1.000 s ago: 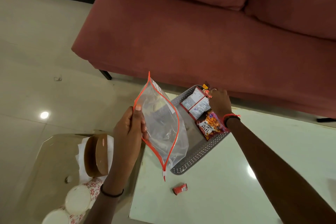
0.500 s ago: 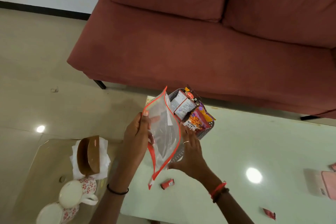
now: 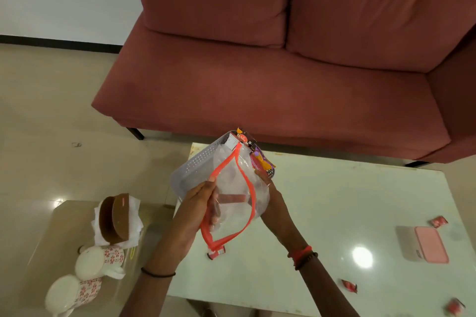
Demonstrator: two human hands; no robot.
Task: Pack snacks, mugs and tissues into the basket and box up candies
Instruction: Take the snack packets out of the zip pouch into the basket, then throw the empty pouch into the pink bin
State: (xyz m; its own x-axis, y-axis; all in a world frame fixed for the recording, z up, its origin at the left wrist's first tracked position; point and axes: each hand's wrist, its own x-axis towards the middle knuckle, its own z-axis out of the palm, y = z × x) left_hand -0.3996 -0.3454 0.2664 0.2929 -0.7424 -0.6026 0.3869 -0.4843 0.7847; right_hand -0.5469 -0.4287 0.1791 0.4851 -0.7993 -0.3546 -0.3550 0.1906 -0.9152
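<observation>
I hold a clear zip bag with an orange rim over the table's near left corner. My left hand pinches its left edge and my right hand grips its right side through the plastic. Behind the bag stands a grey perforated basket with snack packets upright at its far end. Red wrapped candies lie on the table, one just under the bag, others at the right. A pink-lidded box sits far right. Two floral mugs and a tissue holder rest on the left side table.
A red sofa runs along the far side of the white glass table. The lower glass side table stands at the left, over beige floor tiles.
My right hand left the snack packets in the basket and came back to take the bag's right side. The bag now hangs lower, in both hands, and my view shifted right.
</observation>
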